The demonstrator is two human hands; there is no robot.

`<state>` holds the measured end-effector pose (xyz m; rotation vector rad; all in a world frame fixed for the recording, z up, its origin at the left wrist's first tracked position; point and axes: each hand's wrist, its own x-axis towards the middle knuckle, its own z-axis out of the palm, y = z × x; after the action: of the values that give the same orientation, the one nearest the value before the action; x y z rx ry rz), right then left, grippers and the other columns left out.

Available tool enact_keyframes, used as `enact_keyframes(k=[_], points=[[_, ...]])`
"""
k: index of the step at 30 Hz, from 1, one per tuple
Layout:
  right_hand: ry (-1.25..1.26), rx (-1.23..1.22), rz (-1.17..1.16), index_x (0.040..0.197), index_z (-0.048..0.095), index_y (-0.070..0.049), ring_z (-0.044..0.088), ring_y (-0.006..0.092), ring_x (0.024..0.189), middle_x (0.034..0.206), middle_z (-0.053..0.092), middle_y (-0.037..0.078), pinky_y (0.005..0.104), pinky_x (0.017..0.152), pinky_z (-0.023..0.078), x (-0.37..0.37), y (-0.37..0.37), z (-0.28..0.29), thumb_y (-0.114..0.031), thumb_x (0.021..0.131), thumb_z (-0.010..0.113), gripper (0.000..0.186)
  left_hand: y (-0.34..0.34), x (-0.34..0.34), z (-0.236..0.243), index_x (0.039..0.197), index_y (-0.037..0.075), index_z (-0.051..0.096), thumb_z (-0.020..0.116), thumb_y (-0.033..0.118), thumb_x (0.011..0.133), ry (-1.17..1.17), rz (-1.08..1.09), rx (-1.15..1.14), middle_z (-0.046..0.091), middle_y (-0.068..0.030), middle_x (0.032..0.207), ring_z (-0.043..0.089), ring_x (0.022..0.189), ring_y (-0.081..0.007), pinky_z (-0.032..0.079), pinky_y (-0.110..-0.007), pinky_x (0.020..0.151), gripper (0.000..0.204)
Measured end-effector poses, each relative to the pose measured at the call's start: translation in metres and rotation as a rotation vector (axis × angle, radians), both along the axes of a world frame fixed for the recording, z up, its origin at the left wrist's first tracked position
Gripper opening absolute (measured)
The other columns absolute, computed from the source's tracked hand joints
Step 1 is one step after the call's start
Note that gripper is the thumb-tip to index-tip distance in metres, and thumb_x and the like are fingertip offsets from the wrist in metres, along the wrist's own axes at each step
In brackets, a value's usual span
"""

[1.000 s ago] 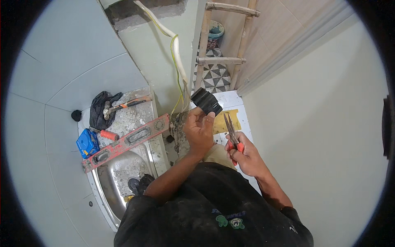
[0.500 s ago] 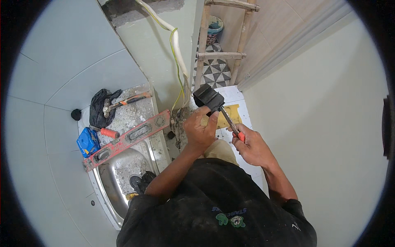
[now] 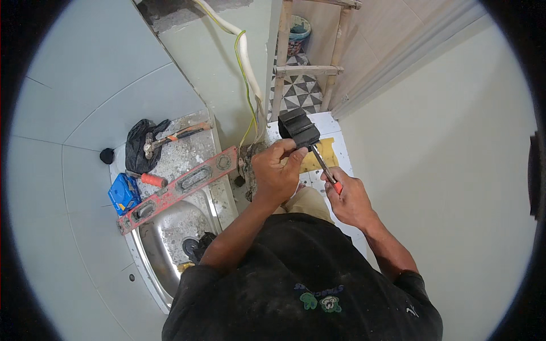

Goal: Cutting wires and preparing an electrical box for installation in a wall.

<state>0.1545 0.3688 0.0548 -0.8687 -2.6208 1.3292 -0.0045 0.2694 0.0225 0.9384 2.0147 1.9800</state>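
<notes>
Metal blades that stood apart from the black box [image 3: 300, 126] a second ago now reach its lower corner, and the box has been brought a little farther from the person's body. It is held up in front of the torso, a squarish, ridged piece with a matte, plastic-looking surface. The left hand [image 3: 277, 173] pinches its near edge between thumb and fingers. The right hand [image 3: 350, 199] is curled around the red grip of a scissor-like tool [image 3: 323, 163], whose slim, dull grey blades slant up toward the left. Whether the tip enters the box or only rests against it cannot be told.

Below and beyond the tool shows a flat yellow sheet [image 3: 326, 154], on glossy white tiles. To the left, a dusty red spirit level [image 3: 179, 187] with rounded cut-outs lies slantwise across the smooth steel sink [image 3: 156, 233]. On the grit-speckled counter [image 3: 190, 149] rest a hammer [image 3: 181, 134], a crumpled black plastic bag [image 3: 138, 153], a red-handled tool [image 3: 152, 180] and a shiny blue packet [image 3: 124, 193]. A thick white cable [image 3: 244, 57] hangs down the wall beside a thin yellow-green wire [image 3: 243, 74]. Farther off stands a rough wooden ladder [image 3: 310, 70].
</notes>
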Motion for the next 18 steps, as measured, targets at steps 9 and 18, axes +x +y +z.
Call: enact_keyframes(k=[9, 18], points=[[-0.011, -0.009, 0.006, 0.104, 0.055, -0.002, 0.061, 0.031, 0.067, 0.075, 0.06, 0.017, 0.038, 0.065, 0.048, -0.005, 0.003, 0.002, -0.003, 0.087, 0.051, 0.018, 0.006, -0.008, -0.011, 0.083, -0.002, 0.064, 0.072, 0.008, 0.08, 0.003, -0.021, 0.028, 0.063, -0.0128, 0.069, 0.061, 0.058, -0.0183, 0.048, -0.031, 0.058, 0.013], [-0.084, 0.094, 0.074, 0.103, 0.055, -0.001, 0.059, 0.0289, 0.063, 0.07, 0.057, 0.015, 0.0384, 0.064, 0.047, -0.003, 0.009, 0.001, -0.004, 0.087, 0.053, 0.016, 0.009, -0.021, -0.006, 0.088, 0.0, 0.066, 0.067, 0.007, 0.081, 0.433, -0.07, -0.123, 0.067, -0.0163, 0.079, 0.065, 0.07, -0.0334, 0.051, -0.04, 0.064, 0.011]])
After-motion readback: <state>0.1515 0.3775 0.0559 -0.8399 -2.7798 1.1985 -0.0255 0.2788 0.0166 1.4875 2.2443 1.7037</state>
